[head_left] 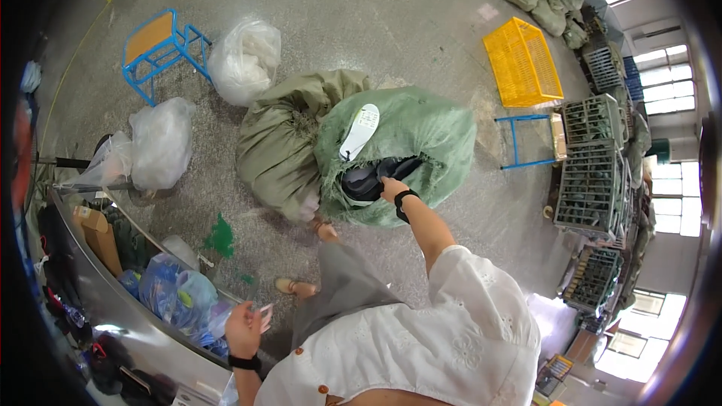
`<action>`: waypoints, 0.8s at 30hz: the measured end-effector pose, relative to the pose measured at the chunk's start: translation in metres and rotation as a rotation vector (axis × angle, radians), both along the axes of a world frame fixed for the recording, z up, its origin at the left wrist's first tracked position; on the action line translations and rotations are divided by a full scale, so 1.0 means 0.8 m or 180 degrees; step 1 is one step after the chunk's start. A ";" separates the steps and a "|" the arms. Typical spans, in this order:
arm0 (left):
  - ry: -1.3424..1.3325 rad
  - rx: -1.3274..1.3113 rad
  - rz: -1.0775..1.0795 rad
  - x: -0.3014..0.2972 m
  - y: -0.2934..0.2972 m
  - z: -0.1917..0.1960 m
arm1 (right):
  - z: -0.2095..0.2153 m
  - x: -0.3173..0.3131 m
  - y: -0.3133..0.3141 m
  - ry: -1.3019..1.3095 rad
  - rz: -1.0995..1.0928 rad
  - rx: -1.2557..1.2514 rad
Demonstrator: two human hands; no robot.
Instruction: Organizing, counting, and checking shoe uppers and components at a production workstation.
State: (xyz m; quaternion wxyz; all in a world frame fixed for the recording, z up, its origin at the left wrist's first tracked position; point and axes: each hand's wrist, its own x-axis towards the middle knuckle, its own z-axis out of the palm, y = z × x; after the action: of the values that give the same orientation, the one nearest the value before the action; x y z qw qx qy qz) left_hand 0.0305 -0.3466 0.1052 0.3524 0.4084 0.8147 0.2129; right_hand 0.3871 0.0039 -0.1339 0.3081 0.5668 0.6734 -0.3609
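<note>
Head view, looking down: the right hand reaches into the torn mouth of a large green woven sack lying on the concrete floor, its grip closing around dark shoe parts at the opening; whether the fingers are fully clamped on one cannot be told. A white insole lies on top of the sack, just above the opening. The left hand is held back beside the steel worktop, fingers curled around a small pale object that is too small to identify. A second, olive sack touches the green one on its left side and appears tied shut. Judged from this layout, unloading is at an early stage: the green sack is bulging and largely full, the olive sack unopened, and only the one insole lies outside. Clear plastic bags, a blue stool and a yellow crate stand well apart from the sacks.
</note>
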 end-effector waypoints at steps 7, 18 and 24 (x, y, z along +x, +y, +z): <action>-0.0272 -0.0941 -0.0376 0.075 0.035 -0.012 | -0.026 -0.054 0.043 0.0305 0.0064 0.1234; 0.0294 -0.1015 -0.0377 0.102 -0.027 -0.017 | -0.021 -0.077 0.070 0.0642 0.1582 0.1825; 0.0039 -0.0950 0.0063 0.099 -0.007 0.004 | -0.009 -0.013 0.036 0.1082 0.1194 0.2044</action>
State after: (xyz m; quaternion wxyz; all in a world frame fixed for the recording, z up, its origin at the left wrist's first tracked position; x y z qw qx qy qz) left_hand 0.1097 -0.3523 0.1087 0.4022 0.3447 0.8434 0.0904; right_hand 0.3770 0.0327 -0.1408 0.0604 0.4338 0.8849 -0.1584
